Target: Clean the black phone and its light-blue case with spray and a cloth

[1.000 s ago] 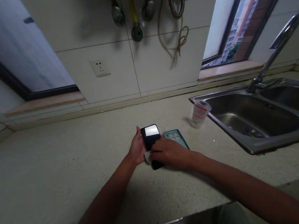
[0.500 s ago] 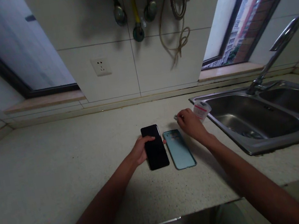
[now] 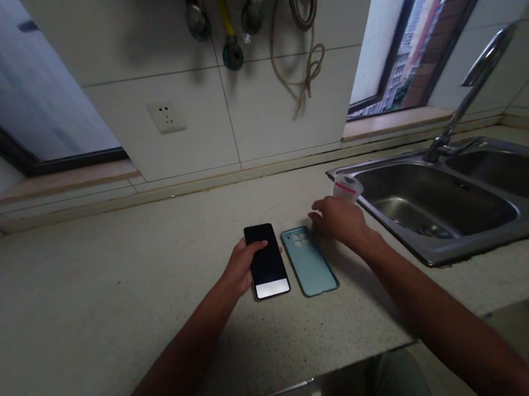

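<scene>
A black smartphone (image 3: 267, 268) is gripped in my left hand (image 3: 241, 264), thumb on the screen and fingers round its far side. A bright whitish band crosses the screen's lower end. To its right, a pale blue-green phone case (image 3: 311, 264) lies on the counter, camera cutouts at the top. My right hand (image 3: 341, 217) is above the case's upper right, its thumb and index finger apart with nothing visible between them. Directly behind that hand stands a clear plastic cup (image 3: 346, 185) with a red stripe, partly covered by it.
A double steel sink (image 3: 424, 258) with a tall faucet (image 3: 473, 85) is set into the pale counter (image 3: 112, 318) at right. The tiled wall behind carries a socket (image 3: 166, 116), hoses and valves (image 3: 233, 54), and a looped cord (image 3: 309, 75). Windows flank it.
The small whitish thing at my right fingertips no longer shows, and those fingers have parted. The bright band has appeared on the phone's screen. The view has shifted slightly.
</scene>
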A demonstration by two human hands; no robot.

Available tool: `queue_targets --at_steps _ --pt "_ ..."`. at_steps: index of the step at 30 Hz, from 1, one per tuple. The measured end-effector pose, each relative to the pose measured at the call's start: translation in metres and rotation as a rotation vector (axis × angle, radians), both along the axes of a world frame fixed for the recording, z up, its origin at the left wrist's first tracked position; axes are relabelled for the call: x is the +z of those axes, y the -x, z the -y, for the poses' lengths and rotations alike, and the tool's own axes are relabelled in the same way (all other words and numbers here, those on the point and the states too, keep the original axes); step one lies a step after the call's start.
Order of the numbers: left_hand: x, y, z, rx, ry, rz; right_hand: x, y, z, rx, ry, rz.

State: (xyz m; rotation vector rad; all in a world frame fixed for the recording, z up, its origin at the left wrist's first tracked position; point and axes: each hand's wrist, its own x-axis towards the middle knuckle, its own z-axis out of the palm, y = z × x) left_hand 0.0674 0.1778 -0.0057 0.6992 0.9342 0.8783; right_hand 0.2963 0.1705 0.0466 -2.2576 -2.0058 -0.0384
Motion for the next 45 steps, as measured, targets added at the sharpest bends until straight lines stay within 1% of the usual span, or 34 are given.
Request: queue_targets --at_steps 2,3,5,7,8,11,15,17,19,22,24,27,31,34,36,41,45 --pt "0.000 0.001 -0.001 0.024 0.005 0.002 0.003 0.003 0.001 0.069 -0.036 0.002" --pt "0.000 0.001 -0.002 0.033 0.008 0.008 0.003 0.004 0.001 0.109 -0.007 -0.004" --pt "-0.001 0.001 -0.004 0.042 0.011 0.018 -0.002 0.006 0.000 0.166 0.112 -0.019" --pt "-0.004 0.002 -0.005 0.046 0.005 0.028 -0.011 0.004 -0.002 0.169 0.221 -0.035" --pt "-0.006 0.003 -0.006 0.049 -0.003 0.032 -0.015 0.003 -0.004 0.158 0.245 -0.043" --pt "-0.011 0.004 -0.007 0.055 -0.019 0.040 -0.026 0.001 -0.010 0.151 0.248 -0.080" --pt "-0.010 0.002 -0.004 0.068 -0.023 0.030 -0.030 0.007 -0.013 0.178 0.204 -0.144" --pt "-0.006 0.000 -0.001 0.108 -0.036 0.013 -0.031 0.013 -0.013 0.177 0.128 -0.265" --pt "-0.001 -0.002 0.000 0.170 -0.058 -0.016 -0.034 0.019 -0.012 0.159 0.069 -0.458" --pt "0.003 -0.003 0.001 0.251 -0.093 -0.046 -0.041 0.026 -0.011 0.128 0.057 -0.746" --pt "0.005 -0.002 0.001 0.270 -0.117 -0.044 -0.046 0.029 -0.012 0.116 0.028 -0.897" --pt "0.006 -0.001 0.001 0.266 -0.142 -0.044 -0.052 0.033 -0.013 0.118 -0.035 -1.074" --pt "0.006 -0.001 0.001 0.263 -0.191 -0.070 -0.056 0.039 -0.012 0.144 -0.056 -1.237" --pt "0.007 -0.002 0.004 0.262 -0.262 -0.103 -0.054 0.045 -0.008 0.131 -0.061 -1.321" --pt "0.008 -0.003 0.007 0.236 -0.310 -0.110 -0.051 0.049 -0.003 0.129 -0.076 -1.359" --pt "0.009 -0.006 0.014 0.144 -0.395 -0.122 -0.045 0.062 0.010 0.183 -0.082 -1.478" --pt "0.008 -0.007 0.016 0.159 -0.464 -0.163 -0.046 0.070 0.016 0.172 -0.086 -1.608"
